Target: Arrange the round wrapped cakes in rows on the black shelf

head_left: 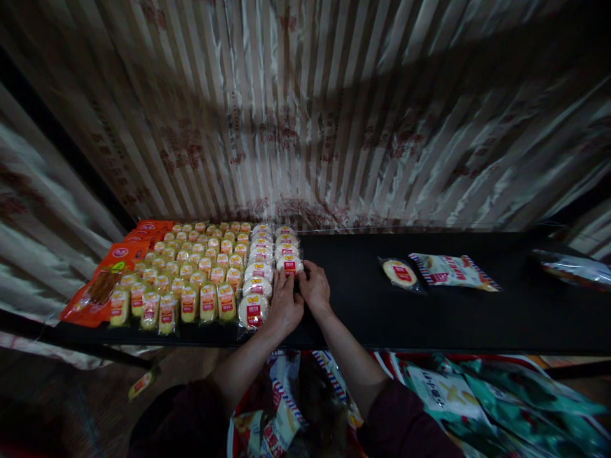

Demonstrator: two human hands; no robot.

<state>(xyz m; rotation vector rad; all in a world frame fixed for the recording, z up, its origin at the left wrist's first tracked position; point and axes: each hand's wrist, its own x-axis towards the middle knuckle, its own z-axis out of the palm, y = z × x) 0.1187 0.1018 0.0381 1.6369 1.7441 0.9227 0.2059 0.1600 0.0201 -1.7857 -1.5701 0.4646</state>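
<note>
My left hand (284,307) and my right hand (314,287) meet at a round wrapped cracker (289,264) at the near end of a row of such crackers on a black shelf (429,318). The fingers of both hands curl onto its wrapper. Left of it lie another row of round crackers (258,286) and several rows of small yellow wrapped cakes (191,280). Orange packets (107,273) sit at the far left. A single round cracker (400,273) lies apart to the right.
An opened striped snack bag (453,271) lies right of the lone cracker, a clear bag (575,270) at the shelf's far right. Striped curtains hang behind. Below the shelf are more snack bags (458,394) and a dropped cake (142,384) on the floor.
</note>
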